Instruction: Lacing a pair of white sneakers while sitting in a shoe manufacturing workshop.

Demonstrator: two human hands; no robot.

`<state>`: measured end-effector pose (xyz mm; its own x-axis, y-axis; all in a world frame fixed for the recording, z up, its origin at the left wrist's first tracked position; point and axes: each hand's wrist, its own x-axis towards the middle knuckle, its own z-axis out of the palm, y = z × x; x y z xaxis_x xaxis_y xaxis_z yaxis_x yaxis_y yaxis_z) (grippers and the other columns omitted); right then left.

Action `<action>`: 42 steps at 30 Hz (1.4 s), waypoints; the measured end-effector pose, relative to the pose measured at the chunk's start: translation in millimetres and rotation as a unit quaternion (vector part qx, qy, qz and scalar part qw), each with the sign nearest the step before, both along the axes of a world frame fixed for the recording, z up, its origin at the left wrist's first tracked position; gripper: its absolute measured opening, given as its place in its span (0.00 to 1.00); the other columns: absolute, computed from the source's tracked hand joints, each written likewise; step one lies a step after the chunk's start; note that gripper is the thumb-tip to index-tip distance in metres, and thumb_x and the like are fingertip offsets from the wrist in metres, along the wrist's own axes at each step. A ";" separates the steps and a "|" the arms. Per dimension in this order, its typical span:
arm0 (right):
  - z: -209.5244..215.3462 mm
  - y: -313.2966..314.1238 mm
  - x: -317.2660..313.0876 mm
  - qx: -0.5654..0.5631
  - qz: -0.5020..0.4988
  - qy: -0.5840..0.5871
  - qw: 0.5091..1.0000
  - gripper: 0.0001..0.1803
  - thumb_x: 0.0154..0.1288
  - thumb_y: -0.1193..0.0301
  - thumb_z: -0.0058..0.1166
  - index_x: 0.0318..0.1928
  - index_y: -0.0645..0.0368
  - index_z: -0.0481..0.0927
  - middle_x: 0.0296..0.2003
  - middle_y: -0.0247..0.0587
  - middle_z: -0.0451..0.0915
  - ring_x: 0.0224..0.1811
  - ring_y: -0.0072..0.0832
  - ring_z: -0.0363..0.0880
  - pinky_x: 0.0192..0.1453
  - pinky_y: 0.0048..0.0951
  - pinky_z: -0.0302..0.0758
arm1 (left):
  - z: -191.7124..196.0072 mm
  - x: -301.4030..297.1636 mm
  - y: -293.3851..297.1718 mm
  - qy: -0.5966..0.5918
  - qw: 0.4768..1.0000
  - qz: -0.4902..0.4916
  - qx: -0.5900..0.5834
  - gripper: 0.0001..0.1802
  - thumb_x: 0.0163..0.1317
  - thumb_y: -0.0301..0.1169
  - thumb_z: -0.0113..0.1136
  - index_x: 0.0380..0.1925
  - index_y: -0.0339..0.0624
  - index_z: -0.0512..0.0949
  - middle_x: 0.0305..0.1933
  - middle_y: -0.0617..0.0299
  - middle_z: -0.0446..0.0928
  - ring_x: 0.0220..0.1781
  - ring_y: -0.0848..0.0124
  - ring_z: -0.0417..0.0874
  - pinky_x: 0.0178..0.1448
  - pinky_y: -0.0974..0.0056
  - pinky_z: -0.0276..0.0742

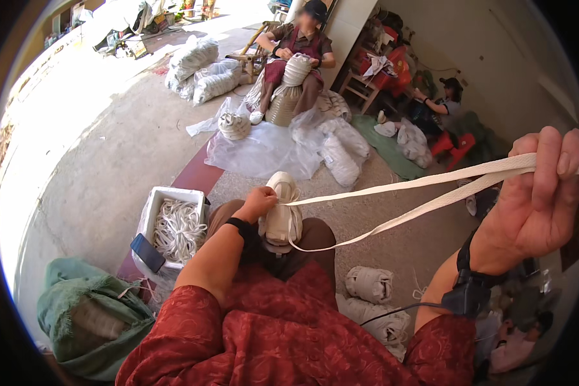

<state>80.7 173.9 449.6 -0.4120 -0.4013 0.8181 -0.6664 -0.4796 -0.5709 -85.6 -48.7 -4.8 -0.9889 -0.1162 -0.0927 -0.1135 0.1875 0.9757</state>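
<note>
My left hand (257, 202) grips the top of a cream tape bundle (283, 215) that stands on my knee. A flat cream tape (405, 199) runs from the bundle up to the right, doubled into two strands. My right hand (540, 193) is raised at the right and shut on the far end of that tape, which passes between my fingers. Both forearms come out of red patterned sleeves, and each wrist wears a black band.
A white box (149, 219) of loose tape with a dark phone (148, 252) on its rim stands left of my knee. A green sack (77, 309) lies lower left. Finished bundles (370, 283) lie lower right. Two other people sit beyond among sacks and plastic sheeting (257, 151).
</note>
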 end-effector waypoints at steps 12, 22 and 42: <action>-4.8 -13.4 -12.2 0.059 -0.035 0.063 0.996 0.05 0.63 0.79 0.46 0.30 0.64 0.65 0.28 0.32 0.63 0.19 0.17 0.54 0.29 0.23 0.53 | 14.6 10.7 -20.5 -0.090 0.921 -0.028 0.379 0.10 0.55 0.37 0.60 0.29 0.42 0.77 0.28 0.65 0.74 0.31 0.74 0.73 0.38 0.68 0.68; 0.1 -22.6 -9.7 0.034 -0.014 0.051 0.998 0.04 0.63 0.79 0.45 0.30 0.64 0.65 0.27 0.33 0.62 0.20 0.17 0.54 0.29 0.23 0.52 | 12.9 15.1 -25.8 -0.078 0.927 -0.007 0.366 0.11 0.58 0.39 0.60 0.24 0.46 0.72 0.24 0.68 0.71 0.31 0.74 0.72 0.40 0.64 0.71; -84.8 -88.8 -92.1 0.321 -0.100 0.186 0.923 0.20 0.55 0.73 0.61 0.49 0.59 0.73 0.42 0.38 0.77 0.37 0.23 0.74 0.38 0.23 0.72 | 63.1 96.7 16.0 0.247 0.872 -0.367 -0.211 0.08 0.57 0.32 0.50 0.30 0.38 0.73 0.26 0.44 0.73 0.33 0.46 0.75 0.37 0.51 0.71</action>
